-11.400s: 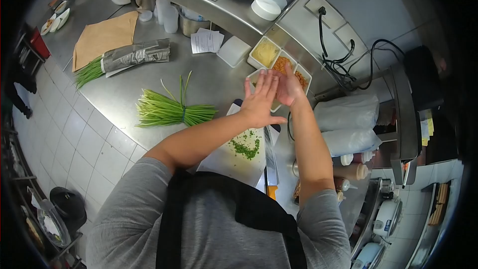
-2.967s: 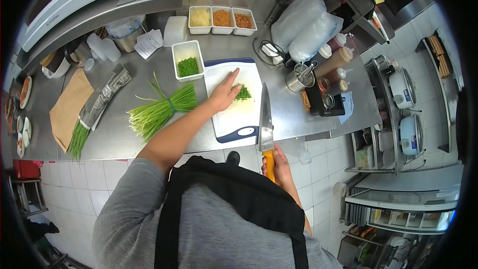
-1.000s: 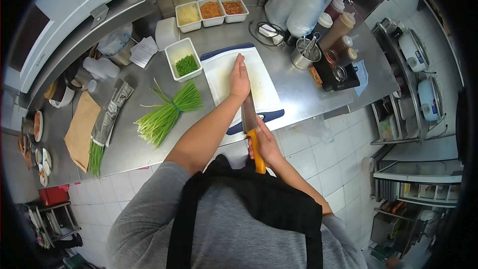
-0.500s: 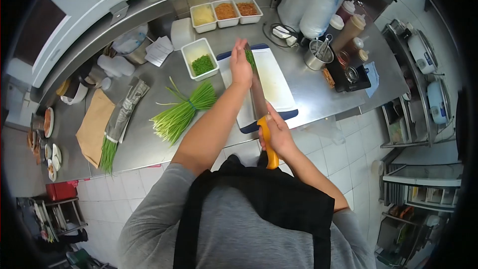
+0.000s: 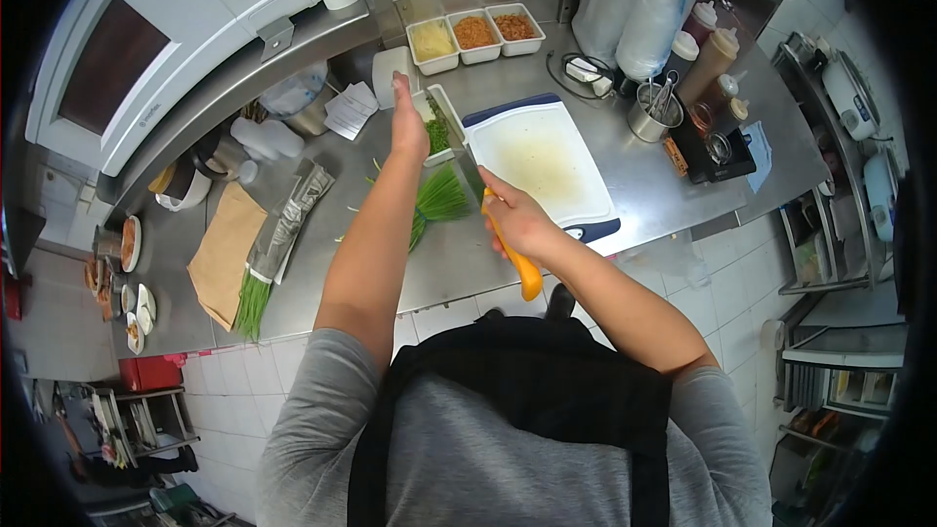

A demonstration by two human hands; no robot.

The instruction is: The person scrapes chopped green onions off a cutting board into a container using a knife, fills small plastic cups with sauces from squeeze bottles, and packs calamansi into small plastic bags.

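My right hand [image 5: 522, 220] grips a knife by its yellow handle [image 5: 528, 278]. The blade points away from me, tilted nearly edge-on, over a white container [image 5: 436, 158] of chopped green chives [image 5: 436, 134]. On the left side of this container is my left hand [image 5: 410, 127], its fingers stretched out and holding nothing that I can see. Part of the container is hidden behind this hand and the blade. Below it lies a tied bunch of chives [image 5: 444, 195], partly covered by my left forearm. To the right, a white cutting board [image 5: 547, 161] with dark blue ends shows a damp, greenish stain.
Three white tubs of toppings [image 5: 478, 54] stand at the back. On the left lie newspaper-wrapped chives [image 5: 288, 215] and brown paper [image 5: 226, 254]. A metal cup of utensils [image 5: 654, 115] and sauce bottles [image 5: 711, 63] stand at right; a cable [image 5: 576, 78] lies behind the board.
Both hands and the knife have moved left, from above the cutting board to the container of chopped chives. The chopped green along the blade over the board no longer shows there.
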